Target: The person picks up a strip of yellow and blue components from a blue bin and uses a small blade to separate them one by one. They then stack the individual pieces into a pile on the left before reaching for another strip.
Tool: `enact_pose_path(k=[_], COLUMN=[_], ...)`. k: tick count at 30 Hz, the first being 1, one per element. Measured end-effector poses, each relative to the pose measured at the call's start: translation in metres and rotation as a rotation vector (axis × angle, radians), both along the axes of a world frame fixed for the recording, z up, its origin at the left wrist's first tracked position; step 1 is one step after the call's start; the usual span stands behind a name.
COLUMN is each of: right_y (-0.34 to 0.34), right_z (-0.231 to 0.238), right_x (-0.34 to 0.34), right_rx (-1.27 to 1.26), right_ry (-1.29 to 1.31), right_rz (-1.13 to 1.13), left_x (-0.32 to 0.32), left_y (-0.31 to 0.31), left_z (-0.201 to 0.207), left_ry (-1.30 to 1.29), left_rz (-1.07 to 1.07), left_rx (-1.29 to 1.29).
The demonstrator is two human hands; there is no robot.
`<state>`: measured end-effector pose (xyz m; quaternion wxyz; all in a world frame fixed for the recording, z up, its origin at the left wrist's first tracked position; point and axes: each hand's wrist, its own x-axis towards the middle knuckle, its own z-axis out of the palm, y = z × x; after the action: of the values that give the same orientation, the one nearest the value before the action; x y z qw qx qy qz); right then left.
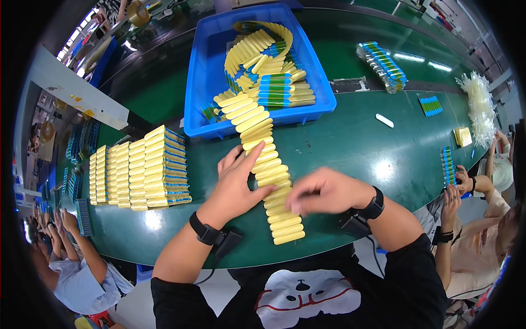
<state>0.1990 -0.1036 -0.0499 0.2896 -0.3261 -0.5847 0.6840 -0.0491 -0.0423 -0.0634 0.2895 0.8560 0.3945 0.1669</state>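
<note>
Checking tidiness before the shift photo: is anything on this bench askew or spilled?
Yes. The row of yellow strips spills over the blue bin rim onto the green table, bending unevenly, unlike the squared stacks at left.

Centre frame: long row of yellow strips [267, 164] running from blue bin [204, 71] down across green table [356, 142]. Left hand [236, 181] flat against the row's left side; right hand [323, 191], blurred, closed over its lower right part. Left of frame: stacked yellow strips [139, 169]. Upper right: blue-green bundle [383, 64]. Right edge: another person's hands [457, 189].
</note>
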Motion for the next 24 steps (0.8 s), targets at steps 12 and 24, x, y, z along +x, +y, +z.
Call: enact_pose_path(k=[12,24], right_y=[0.02,0.016], right_z=[-0.027,-0.011], right_x=[-0.028,0.002], right_rx=[0.657,0.527], right_ry=[-0.382,-0.533], right_rz=[-0.376,-0.473], left_x=[0.001,-0.003], left_y=[0.0,0.0], left_z=[-0.005,-0.003], left_ry=[0.006,-0.078], left_rz=[0.014,0.03], left_rx=[0.012,-0.015])
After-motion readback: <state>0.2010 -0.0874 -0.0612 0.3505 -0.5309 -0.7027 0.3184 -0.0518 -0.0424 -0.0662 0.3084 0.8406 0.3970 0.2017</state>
